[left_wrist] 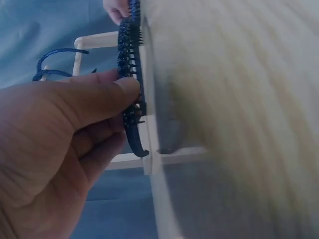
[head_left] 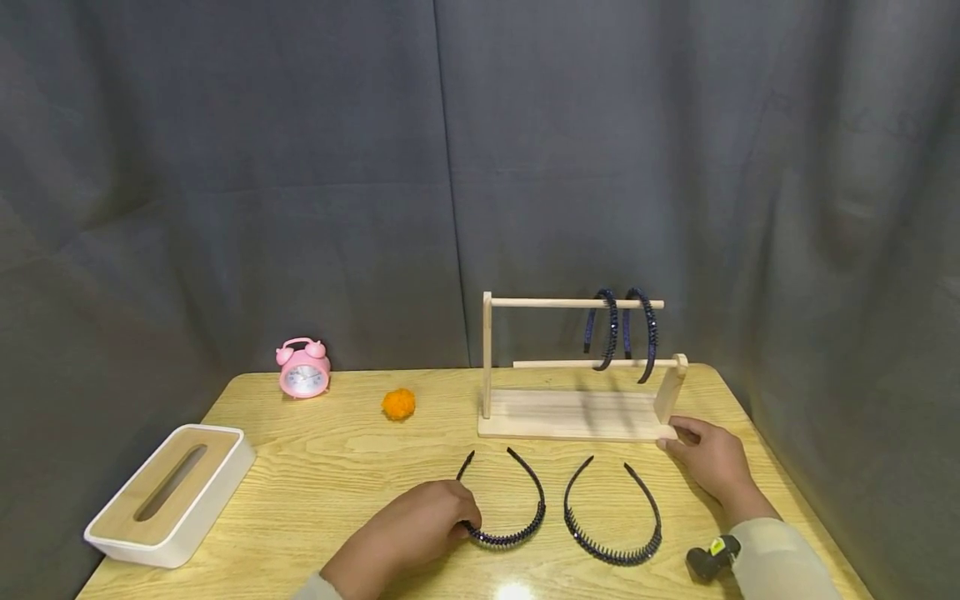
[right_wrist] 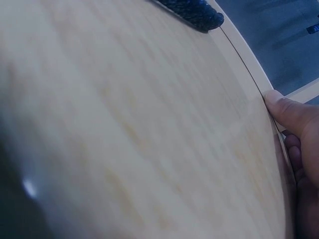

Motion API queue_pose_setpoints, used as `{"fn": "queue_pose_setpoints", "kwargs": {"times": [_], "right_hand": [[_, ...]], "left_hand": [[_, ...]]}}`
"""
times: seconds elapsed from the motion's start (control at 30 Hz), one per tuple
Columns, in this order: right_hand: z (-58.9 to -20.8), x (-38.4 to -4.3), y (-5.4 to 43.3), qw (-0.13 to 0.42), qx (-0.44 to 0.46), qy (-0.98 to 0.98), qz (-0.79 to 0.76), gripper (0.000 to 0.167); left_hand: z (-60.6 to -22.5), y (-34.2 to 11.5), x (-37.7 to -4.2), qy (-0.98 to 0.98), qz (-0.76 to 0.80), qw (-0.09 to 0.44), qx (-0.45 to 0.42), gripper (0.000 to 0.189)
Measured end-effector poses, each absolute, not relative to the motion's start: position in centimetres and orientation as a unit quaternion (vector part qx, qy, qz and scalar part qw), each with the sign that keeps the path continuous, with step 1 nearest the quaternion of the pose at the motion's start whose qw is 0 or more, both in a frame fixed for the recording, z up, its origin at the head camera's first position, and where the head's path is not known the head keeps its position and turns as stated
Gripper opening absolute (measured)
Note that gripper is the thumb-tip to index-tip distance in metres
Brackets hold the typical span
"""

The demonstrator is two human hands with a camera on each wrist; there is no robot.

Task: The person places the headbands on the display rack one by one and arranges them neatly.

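My left hand (head_left: 423, 521) pinches a dark blue toothed headband (head_left: 504, 542) by its left side, low over the table's front. In the left wrist view the thumb lies over the headband's teeth (left_wrist: 132, 64). Beside it on the table lies a second dark headband (head_left: 617, 557), ends pointing away from me. My right hand (head_left: 712, 458) holds the front right corner of a wooden rack (head_left: 540, 417), thumb at its front edge. Two more dark headbands, one left (head_left: 611, 329) and one right (head_left: 650, 333), hang from the rack's upper bar.
A pink alarm clock (head_left: 304, 371) stands at the back left of the table (head_left: 322, 467). An orange pompom (head_left: 398, 404) sits between clock and rack. On the left lies a white tissue box (head_left: 217, 492) with a wooden top. Grey curtain (head_left: 337, 167) hangs behind and at both sides.
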State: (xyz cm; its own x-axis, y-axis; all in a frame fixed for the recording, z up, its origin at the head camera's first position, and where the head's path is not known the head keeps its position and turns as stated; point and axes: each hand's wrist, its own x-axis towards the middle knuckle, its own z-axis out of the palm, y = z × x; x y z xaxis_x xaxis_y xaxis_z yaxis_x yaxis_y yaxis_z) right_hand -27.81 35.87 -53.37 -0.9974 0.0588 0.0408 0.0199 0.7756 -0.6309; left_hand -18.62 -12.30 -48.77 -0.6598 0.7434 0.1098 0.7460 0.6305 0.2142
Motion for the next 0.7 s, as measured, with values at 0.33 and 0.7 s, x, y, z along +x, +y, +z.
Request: {"fn": "queue_pose_setpoints", "kwargs": {"times": [0.33, 0.7], "right_hand": [[-53.2, -27.7, 35.9, 0.025, -0.019, -0.942, 0.335, 0.069], [-53.6, -27.8, 35.7, 0.027, -0.017, -0.938, 0.345, 0.069]], "left_hand": [[-47.6, -13.0, -18.5, -0.899, -0.221, -0.025, -0.377, 0.015], [-45.9, -11.9, -18.1, -0.827, -0.487, -0.073, -0.272, 0.008]]}}
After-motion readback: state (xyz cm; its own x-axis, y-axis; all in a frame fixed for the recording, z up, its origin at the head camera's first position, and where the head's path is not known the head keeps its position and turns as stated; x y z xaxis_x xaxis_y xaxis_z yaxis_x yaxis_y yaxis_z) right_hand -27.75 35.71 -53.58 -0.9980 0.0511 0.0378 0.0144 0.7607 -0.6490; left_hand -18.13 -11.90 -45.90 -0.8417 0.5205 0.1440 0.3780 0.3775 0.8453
